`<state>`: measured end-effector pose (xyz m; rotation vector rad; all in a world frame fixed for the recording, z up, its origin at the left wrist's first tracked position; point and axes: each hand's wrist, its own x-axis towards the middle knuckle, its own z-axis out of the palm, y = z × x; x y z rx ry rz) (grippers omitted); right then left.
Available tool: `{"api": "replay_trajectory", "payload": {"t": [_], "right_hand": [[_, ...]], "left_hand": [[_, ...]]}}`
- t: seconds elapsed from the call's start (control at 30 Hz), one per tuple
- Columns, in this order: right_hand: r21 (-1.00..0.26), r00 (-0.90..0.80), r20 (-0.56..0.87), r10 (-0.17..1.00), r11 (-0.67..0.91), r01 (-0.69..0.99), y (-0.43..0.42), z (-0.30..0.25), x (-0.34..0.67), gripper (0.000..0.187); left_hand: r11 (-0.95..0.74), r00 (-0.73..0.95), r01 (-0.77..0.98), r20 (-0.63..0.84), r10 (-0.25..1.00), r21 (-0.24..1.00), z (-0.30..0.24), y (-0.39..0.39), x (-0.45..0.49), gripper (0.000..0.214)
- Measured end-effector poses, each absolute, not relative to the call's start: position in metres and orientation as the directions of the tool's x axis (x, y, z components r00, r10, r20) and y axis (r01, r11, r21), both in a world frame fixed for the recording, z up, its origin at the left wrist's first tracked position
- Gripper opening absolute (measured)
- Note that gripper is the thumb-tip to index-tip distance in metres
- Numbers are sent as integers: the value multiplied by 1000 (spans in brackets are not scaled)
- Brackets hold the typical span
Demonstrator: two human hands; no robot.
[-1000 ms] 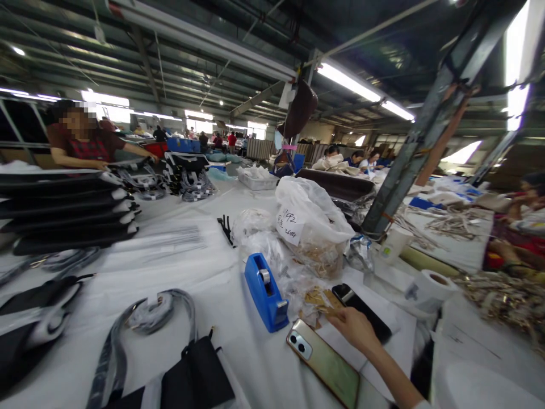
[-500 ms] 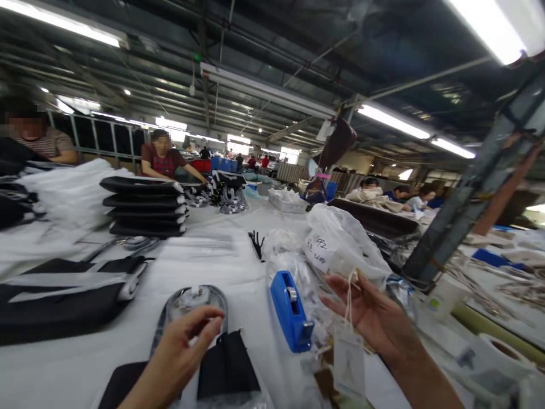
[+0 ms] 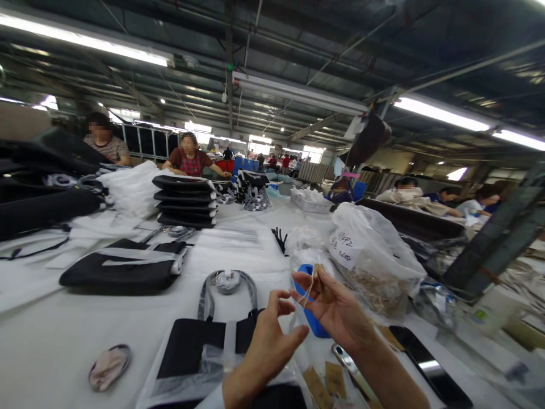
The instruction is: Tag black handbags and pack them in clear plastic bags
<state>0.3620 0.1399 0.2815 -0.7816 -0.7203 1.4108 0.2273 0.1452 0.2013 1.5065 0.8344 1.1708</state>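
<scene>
My right hand [image 3: 336,309] pinches a looped white string [image 3: 310,287] and a small brown piece [image 3: 318,268] at its fingertips, above the blue tape dispenser [image 3: 317,324]. The string's lower end runs toward my left hand; the white hang tag seen on it earlier does not show plainly. My left hand [image 3: 272,338] is close by, thumb and fingers apart, with nothing visibly gripped. Beneath it lies a black handbag [image 3: 187,343] with clear plastic film across it. The bag's handle [image 3: 207,298] is wrapped in greyish film and stands toward the far side.
Left are a folded black bag [image 3: 119,272], a stack of black bags [image 3: 183,199] and a pinkish cloth item [image 3: 109,366]. Right are a filled plastic bag [image 3: 370,255], a black phone [image 3: 430,363] and brown tags [image 3: 335,379]. Co-workers sit across the table.
My right hand has moved left with the string, and my left hand has moved right, so the two are now close together. The view has turned left, showing more of the handbag.
</scene>
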Motion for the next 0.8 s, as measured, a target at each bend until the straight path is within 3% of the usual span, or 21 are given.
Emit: {"api": "replay_trajectory", "payload": {"t": [0.17, 0.27, 0.5, 0.7, 0.8], "right_hand": [[-680, 6, -110, 994, -71, -730, 134, 270, 360, 4], [-688, -41, -96, 995, -96, -719, 130, 261, 362, 7], [-929, -56, 1, 998, -19, -369, 115, 246, 363, 29], [-926, -230, 10, 973, -78, -369, 103, 239, 348, 33], [-934, -283, 39, 958, -66, -352, 102, 230, 343, 35]], "left_hand": [[-141, 332, -219, 210, 920, 965, 191, 143, 219, 18], [-21, 321, -270, 110, 941, 963, 189, 139, 203, 14], [-138, 161, -60, 146, 976, 989, 180, 122, 142, 10], [-103, 185, -31, 107, 977, 994, 182, 105, 101, 15], [-251, 255, 90, 221, 941, 964, 180, 93, 83, 17]]}}
